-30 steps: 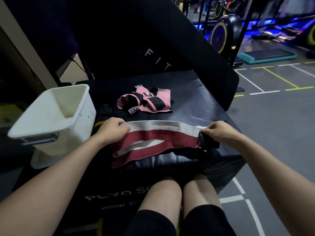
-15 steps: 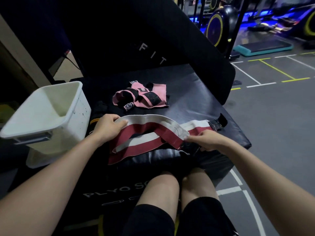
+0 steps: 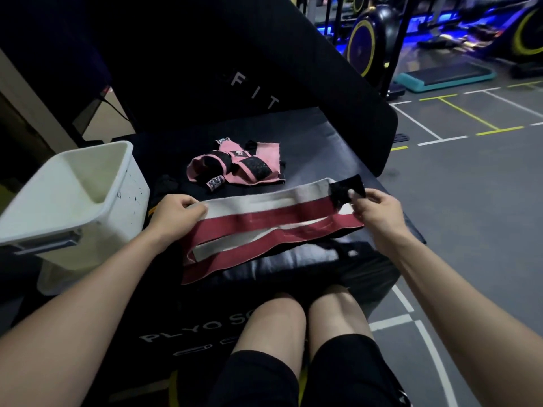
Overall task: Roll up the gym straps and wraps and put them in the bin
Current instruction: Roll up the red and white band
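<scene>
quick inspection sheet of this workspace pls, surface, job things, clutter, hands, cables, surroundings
surface: black padded plyo box, printed lettering on its front
job's things: red and white wrap stretched flat, unrolled, black patch at its right end; pink and black wraps in a loose heap behind it; white bin at left, no straps visible inside
clutter: dark item beside the bin, too dim to identify
grippers: left hand holds the wrap's left end; right hand pinches the right end
cables: thin dark cord at upper left
surroundings: gym floor with painted lines, teal step platform, exercise machines behind
</scene>
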